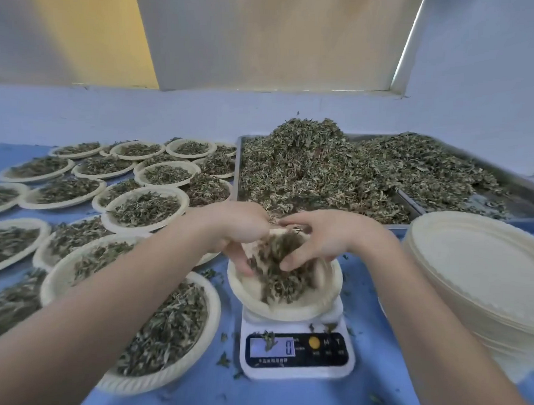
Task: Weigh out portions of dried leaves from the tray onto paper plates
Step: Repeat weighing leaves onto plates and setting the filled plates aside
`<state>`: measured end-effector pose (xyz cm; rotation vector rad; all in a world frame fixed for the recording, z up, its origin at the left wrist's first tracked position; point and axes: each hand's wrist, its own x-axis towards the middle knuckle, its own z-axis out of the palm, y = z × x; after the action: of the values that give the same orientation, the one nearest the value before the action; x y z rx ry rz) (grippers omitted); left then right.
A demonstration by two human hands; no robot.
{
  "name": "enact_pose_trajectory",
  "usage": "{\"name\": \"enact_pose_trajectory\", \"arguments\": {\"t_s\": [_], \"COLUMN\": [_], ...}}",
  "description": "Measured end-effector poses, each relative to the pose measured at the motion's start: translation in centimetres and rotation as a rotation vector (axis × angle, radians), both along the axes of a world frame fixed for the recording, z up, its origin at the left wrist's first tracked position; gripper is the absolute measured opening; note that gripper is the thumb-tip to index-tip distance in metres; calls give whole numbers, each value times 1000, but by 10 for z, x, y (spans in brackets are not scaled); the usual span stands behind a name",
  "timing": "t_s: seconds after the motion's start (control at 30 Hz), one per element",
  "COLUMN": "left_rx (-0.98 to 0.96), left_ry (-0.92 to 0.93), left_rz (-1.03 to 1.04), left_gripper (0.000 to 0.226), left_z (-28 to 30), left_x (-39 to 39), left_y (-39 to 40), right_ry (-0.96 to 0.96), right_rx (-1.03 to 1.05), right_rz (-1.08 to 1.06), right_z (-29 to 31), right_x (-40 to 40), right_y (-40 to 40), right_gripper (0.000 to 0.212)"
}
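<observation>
Both hands' loosely spread fingers touch dried leaves.

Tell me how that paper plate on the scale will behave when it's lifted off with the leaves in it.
The paper plate looks thin and likely flexes if gripped by one edge. Its load of dried leaves is loose and probably light, so bits may spill; crumbs already lie on the scale. Supporting it from beneath with both hands seems safer.

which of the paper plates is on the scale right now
The plate directly under both hands, sitting on the white digital scale. The other filled plates lie on the blue table to its left; the empty stack stands right.
</observation>
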<state>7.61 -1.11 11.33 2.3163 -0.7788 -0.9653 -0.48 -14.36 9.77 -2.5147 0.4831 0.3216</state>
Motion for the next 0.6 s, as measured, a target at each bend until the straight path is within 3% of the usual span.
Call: {"name": "enact_pose_trajectory", "arguments": {"t_s": [0.07,0.13,0.3,0.43,0.6], "left_rx": [31,-13,-285,-677,-885], "left_ry": [-148,-252,-550,-502,-207], "left_rz": [-4,17,164,360,434], "left_gripper": [47,51,47,39,43], "left_z": [-2,-5,-33,-69,-93], "left_x": [-5,-9,-18,-32,-34], "left_y": [9,16,23,24,28], "right_ry": [-64,-195,-549,-813,-852], "right_rx": [-142,-124,-135,14,358], "right_rz": [-22,-81,-205,-278,-391], "right_z": [0,-2,-41,-78,-103], "right_x": [-9,-16,-26,-32,-37], "right_y": [-3,-6,-7,-1,-13], "right_gripper": [79,71,49,40,42]}}
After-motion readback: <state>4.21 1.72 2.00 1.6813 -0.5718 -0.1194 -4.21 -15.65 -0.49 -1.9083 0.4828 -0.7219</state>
